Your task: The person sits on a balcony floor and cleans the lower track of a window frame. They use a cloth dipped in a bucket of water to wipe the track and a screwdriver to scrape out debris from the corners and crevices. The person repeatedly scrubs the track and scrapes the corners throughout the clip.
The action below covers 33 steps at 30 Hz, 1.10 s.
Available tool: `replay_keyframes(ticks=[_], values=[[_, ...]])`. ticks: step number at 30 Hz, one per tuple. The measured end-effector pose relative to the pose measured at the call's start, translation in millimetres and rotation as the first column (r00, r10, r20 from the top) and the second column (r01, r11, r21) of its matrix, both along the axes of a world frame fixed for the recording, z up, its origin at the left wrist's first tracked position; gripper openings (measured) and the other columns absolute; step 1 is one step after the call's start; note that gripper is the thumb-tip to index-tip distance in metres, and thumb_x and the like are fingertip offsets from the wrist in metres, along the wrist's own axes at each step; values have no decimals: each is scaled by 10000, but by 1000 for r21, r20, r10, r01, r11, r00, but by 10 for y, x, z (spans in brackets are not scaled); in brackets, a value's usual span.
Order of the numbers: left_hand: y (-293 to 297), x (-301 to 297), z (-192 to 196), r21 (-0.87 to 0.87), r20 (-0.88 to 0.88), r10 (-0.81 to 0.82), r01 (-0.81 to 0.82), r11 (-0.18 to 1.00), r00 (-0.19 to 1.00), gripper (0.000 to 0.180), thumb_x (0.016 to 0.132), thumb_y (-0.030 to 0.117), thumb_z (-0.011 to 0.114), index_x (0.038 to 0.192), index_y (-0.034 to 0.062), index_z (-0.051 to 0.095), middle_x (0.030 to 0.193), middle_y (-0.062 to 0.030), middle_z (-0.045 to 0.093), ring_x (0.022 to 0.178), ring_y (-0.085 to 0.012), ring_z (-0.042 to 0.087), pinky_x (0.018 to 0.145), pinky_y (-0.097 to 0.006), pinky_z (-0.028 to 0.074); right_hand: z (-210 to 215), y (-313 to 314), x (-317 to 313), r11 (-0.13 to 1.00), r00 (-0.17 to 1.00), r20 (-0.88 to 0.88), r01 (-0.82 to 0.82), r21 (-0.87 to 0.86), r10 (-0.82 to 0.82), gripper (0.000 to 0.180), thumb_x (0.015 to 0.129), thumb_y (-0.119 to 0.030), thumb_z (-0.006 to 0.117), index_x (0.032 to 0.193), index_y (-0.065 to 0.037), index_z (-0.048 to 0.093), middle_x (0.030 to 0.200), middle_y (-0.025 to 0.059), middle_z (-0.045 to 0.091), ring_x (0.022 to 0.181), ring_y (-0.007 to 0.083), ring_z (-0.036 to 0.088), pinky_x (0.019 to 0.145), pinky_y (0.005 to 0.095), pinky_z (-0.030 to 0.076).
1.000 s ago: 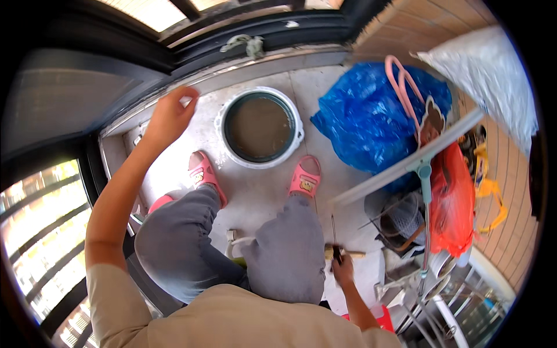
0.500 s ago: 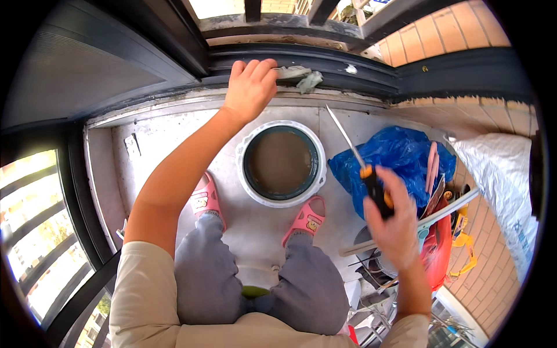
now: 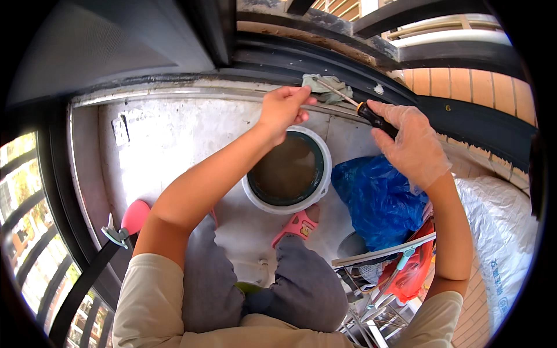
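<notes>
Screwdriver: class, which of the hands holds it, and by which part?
The right hand grips the screwdriver by its black handle; the left hand pinches its metal shaft.

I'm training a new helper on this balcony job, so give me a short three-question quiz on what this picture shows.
1. True or false: the right hand wears a thin clear glove.
2. What does the right hand hold? A) a paintbrush B) a screwdriver C) a hammer
3. Fill in: below the hands stands a white ___ of murky brown liquid.

Key:
1. True; the left hand is bare and pinches the screwdriver's shaft near its tip, by the grey rag on the dark window track.
2. B
3. bucket
</notes>
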<state>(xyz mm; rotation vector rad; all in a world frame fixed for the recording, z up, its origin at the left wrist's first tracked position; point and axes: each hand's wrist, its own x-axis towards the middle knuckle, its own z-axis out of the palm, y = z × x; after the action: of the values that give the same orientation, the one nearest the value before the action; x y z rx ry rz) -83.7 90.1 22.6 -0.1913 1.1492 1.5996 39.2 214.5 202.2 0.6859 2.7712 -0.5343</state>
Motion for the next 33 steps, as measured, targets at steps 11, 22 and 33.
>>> replay_keyframes(ticks=[11, 22, 33], values=[[182, 117, 136, -47, -57, 204, -207, 977, 977, 203, 874, 186, 615, 886, -7, 553, 814, -91, 658, 510, -103, 537, 509, -238, 422, 112, 197, -478, 997, 954, 292, -76, 3, 72, 417, 795, -97, 646, 1210, -79, 605, 1099, 179, 591, 993, 294, 570, 903, 342, 430], [137, 144, 48, -13, -74, 183, -184, 983, 980, 204, 884, 184, 607, 914, -11, 554, 819, -79, 660, 523, -105, 549, 509, -240, 423, 47, 483, -631, 978, 937, 305, -198, 56, 172, 396, 744, -117, 668, 1138, -91, 649, 1059, 183, 615, 995, 303, 601, 894, 336, 457], [136, 128, 63, -24, -106, 200, -203, 979, 974, 175, 887, 182, 618, 913, 18, 562, 864, -77, 666, 557, -97, 529, 574, -243, 440, -275, -157, -74, 956, 987, 113, -140, 256, 114, 384, 789, -127, 628, 1173, -116, 619, 959, 162, 630, 889, 343, 601, 808, 403, 480]])
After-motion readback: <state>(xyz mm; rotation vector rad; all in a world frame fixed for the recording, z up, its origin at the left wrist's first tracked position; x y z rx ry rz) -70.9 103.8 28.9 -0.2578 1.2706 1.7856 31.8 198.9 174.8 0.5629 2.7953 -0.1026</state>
